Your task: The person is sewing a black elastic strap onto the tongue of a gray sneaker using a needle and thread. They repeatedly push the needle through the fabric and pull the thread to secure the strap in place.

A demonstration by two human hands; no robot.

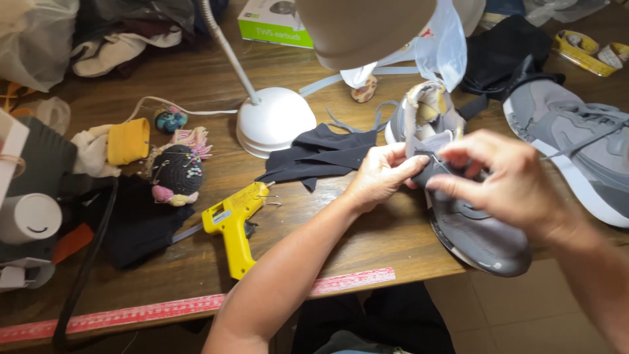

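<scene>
Your left hand point(379, 176) and right hand point(504, 178) meet over a grey sneaker point(475, 229) that lies at the near edge of the wooden tabletop point(367, 242), its toe hanging just past the edge. Your left fingers are pressed together, pinching the grey fabric at the sneaker's collar. Your right fingers are closed in a pinch just beside them, thumb against forefinger, on what looks like a thin needle; it is too small to tell for sure. A second grey sneaker point(576, 141) rests well to the right. A piece of black fabric point(321, 154) lies just left of your left hand, near the round base of a white desk lamp point(275, 121). A yellow glue gun point(230, 223) lies nearer you on the left, beside a dark round pincushion point(177, 174). A red measuring tape point(164, 308) runs along the front edge.
</scene>
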